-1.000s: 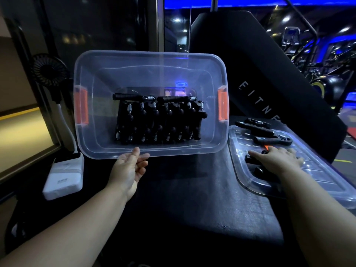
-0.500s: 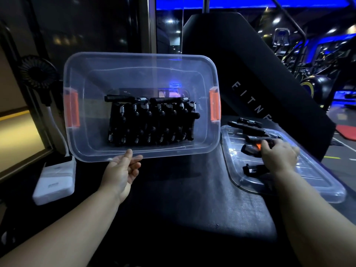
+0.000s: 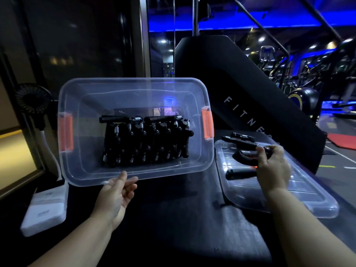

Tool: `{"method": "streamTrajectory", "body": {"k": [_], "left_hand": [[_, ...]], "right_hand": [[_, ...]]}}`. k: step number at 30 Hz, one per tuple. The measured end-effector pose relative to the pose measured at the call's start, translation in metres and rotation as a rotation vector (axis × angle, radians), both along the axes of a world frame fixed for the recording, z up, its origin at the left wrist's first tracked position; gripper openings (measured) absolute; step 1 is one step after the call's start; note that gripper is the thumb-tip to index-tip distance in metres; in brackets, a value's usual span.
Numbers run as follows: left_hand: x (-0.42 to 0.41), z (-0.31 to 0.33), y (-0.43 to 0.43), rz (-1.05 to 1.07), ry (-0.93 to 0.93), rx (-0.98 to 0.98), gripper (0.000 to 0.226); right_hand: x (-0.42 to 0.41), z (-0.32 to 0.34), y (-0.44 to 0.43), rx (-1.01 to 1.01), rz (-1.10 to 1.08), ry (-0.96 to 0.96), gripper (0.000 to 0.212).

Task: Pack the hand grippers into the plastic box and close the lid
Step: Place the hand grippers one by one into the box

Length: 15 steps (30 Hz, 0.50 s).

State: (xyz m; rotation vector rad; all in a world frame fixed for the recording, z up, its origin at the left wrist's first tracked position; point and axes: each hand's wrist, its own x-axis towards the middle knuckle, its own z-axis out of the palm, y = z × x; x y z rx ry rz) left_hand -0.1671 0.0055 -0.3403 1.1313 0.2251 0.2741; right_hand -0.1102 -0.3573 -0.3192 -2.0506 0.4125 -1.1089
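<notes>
A clear plastic box with orange latches is tipped toward me on the dark padded surface. Several black hand grippers lie in rows inside it. My left hand holds the box's near rim, thumb over the edge. To the right lies the clear lid, upside down, with loose hand grippers on it. My right hand is over the lid, fingers closed on one black hand gripper, raised a little. Another hand gripper lies on the lid beside that hand.
A white power bank and a small black fan stand at the left. A black padded panel with "FITNESS" lettering rises behind the lid. Gym machines fill the far right.
My right hand has closed on a hand gripper on the lid and lifted it slightly. My left hand stays on the box rim.
</notes>
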Motion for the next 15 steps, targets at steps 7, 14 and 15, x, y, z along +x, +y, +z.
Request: {"method": "streamTrajectory", "body": {"k": [7,14,15], "left_hand": [[-0.001,0.001,0.0,-0.008,-0.004,-0.016,0.013],[-0.002,0.001,-0.001,-0.021,-0.007,-0.015,0.013],[-0.003,0.001,-0.001,-0.024,-0.009,-0.014,0.013]], "right_hand": [[-0.008,0.0,0.043,-0.101,0.364,0.068,0.025],[-0.016,0.005,0.042,-0.142,0.618,0.168,0.023],[-0.018,0.007,0.043,-0.162,0.654,0.188,0.023]]}}
